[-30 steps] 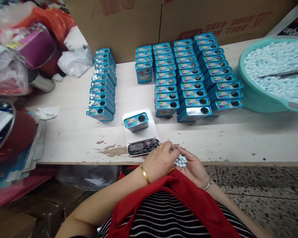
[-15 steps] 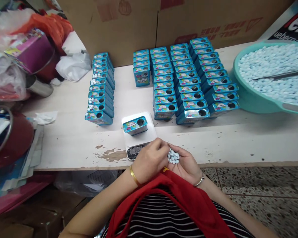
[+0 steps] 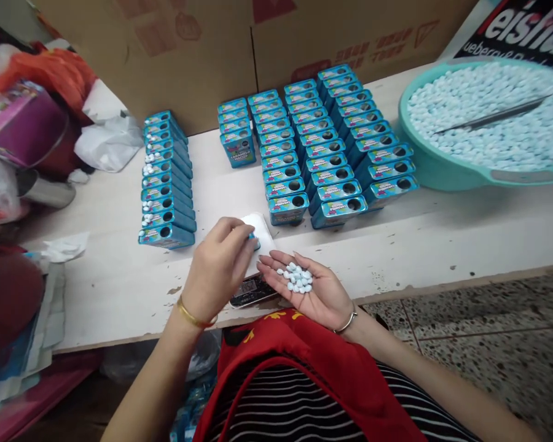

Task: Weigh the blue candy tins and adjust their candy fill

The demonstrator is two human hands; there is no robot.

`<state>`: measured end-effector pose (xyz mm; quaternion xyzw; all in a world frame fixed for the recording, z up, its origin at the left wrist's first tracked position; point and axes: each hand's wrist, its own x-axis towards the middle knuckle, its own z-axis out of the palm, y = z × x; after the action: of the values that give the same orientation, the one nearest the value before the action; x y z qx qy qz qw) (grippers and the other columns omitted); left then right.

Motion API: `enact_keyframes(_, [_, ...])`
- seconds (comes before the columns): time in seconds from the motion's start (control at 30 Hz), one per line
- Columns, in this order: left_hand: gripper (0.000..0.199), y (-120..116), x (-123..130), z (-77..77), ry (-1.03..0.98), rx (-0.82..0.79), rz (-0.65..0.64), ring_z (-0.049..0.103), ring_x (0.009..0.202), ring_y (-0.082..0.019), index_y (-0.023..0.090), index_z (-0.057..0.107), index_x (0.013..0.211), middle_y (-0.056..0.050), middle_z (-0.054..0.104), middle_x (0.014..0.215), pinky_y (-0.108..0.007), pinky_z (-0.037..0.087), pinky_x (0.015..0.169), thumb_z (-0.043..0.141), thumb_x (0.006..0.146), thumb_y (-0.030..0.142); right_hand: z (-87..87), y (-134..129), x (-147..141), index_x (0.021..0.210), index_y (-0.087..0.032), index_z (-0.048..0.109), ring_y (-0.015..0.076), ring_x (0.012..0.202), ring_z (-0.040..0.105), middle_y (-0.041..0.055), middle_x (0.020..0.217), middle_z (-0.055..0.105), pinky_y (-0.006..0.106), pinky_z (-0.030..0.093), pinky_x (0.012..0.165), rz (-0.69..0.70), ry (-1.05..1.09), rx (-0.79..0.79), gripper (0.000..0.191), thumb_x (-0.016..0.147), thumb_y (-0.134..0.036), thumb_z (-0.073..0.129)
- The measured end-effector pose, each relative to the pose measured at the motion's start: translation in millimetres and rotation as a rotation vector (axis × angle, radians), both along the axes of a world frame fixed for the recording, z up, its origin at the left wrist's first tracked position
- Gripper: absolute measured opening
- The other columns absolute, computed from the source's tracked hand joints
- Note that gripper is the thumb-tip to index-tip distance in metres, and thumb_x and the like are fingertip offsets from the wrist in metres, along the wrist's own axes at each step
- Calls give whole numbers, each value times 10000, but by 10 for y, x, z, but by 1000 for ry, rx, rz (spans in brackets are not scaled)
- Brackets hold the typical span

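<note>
My left hand (image 3: pixel 221 261) is over the kitchen scale (image 3: pixel 264 236), fingers pinched together at the blue tin standing there. It covers most of that tin, and only a bit of blue shows by the fingertips. Whether it grips the tin or a candy is hidden. My right hand (image 3: pixel 320 294) lies palm up with fingers stretched out, cupping a small heap of pale blue candies (image 3: pixel 298 279). Its fingertips reach the front of the scale, whose dark display (image 3: pixel 246 287) is partly covered.
Blue tins (image 3: pixel 336 209) with round openings stand in rows at the back. Another row (image 3: pixel 166 236), candies on several lids, stands left. A turquoise basin (image 3: pixel 419 153) of candies holds a metal scoop or blade (image 3: pixel 498 115). A cardboard box (image 3: pixel 221 61) backs the table; bags lie left.
My left hand has left the right palm and moved left and up to the tin on the scale. The right palm has opened out, showing the candies. The view has shifted right.
</note>
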<state>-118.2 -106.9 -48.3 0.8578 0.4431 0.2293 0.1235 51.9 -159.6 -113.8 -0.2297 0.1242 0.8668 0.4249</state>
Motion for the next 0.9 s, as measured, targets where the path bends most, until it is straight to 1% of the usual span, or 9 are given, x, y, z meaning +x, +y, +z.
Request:
enact_keyframes(0.07, [204,-147,132,-43,24,-69,-119,572,901,-163,155,561,1086,-80,579,999,-295,511,765,498,894,185,-27,-3,10,1059,-101,643,147,946,696,79,988,738,285,530,920,-12,21,11,342,974,-262,354])
enact_keyframes(0.13, [274,-311,293,-148,124,-154,-216,582,889,-179,151,539,1142,-87,586,1011,-302,529,732,516,873,201,-46,-24,28,1035,-123,652,125,878,702,56,924,745,277,535,901,-2,14,5,336,976,-271,356])
enact_keyframes(0.2, [264,-454,451,-292,236,-162,-222,591,827,-185,139,546,1117,-86,594,975,-304,536,675,501,863,196,-61,-66,53,1073,-131,646,141,959,685,71,980,740,312,512,946,28,-19,-19,346,972,-274,347])
enact_keyframes(0.27, [196,-550,578,-423,312,-129,-192,593,754,-180,133,566,1025,-81,592,911,-299,530,617,456,867,170,-80,-124,81,1133,-140,631,170,1082,644,92,1080,720,371,471,1007,43,-59,-53,374,967,-274,325])
enact_keyframes(0.33, [168,-602,662,-497,364,-148,-169,595,718,-178,140,566,973,-79,584,895,-293,520,570,441,861,155,-102,-182,103,1161,-155,624,187,1148,610,95,1146,698,404,438,1042,47,-87,-84,387,958,-279,320])
enact_keyframes(0.5, [203,-642,711,-513,418,-294,-129,611,757,-203,153,553,1031,-97,578,965,-288,507,518,470,847,166,-114,-251,109,1190,-171,618,214,1213,566,95,1227,661,443,399,1075,58,-155,-108,384,933,-310,369])
enact_keyframes(0.7, [198,-632,628,-538,361,-253,-156,611,768,-197,163,577,1024,-96,593,972,-308,524,587,465,861,165,-65,-188,28,1103,-189,655,197,1201,574,67,1172,692,439,388,1085,37,-175,-87,329,915,-270,397])
enact_keyframes(0.8, [166,-592,562,-522,343,-255,-146,596,742,-187,153,587,971,-93,595,941,-307,520,598,495,833,148,-65,-152,-30,1071,-170,661,187,1146,612,68,1109,715,404,433,1051,25,-148,-71,312,907,-236,404])
enact_keyframes(0.9, [141,-530,477,-459,186,-253,-117,578,783,-170,149,578,918,-77,586,916,-293,521,654,492,816,102,-67,-97,-79,1001,-149,668,175,1021,672,65,979,740,345,518,950,6,-91,-44,276,899,-210,420])
